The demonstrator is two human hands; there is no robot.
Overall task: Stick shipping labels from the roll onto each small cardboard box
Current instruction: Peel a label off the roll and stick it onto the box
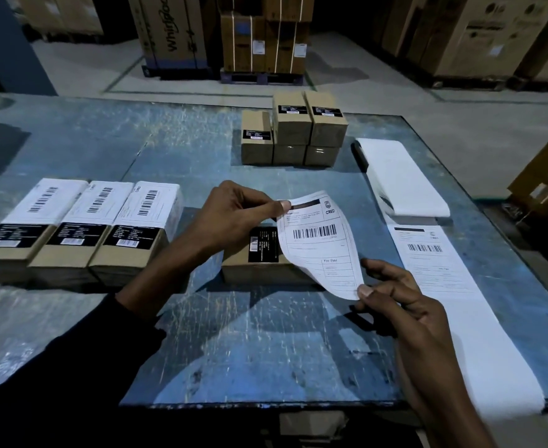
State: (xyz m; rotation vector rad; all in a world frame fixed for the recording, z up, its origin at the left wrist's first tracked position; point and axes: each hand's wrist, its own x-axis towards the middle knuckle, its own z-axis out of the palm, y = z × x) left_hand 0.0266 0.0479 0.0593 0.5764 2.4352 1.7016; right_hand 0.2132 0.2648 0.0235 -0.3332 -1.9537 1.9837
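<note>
Boxes first: at nine o'clock, three small brown cardboard boxes (72,234) already wear white barcode labels. At centre, one bare brown box (259,260) with only its black sticker waits under a peeled white shipping label (321,244), pinched at its top corner by the left hand (233,215) and at its bottom corner by the right hand (405,315). Toward twelve o'clock, five stacked unlabelled boxes (293,130) remain. At two o'clock lies the unrolled white label strip (405,179) on the worn blue table (266,350).
</note>
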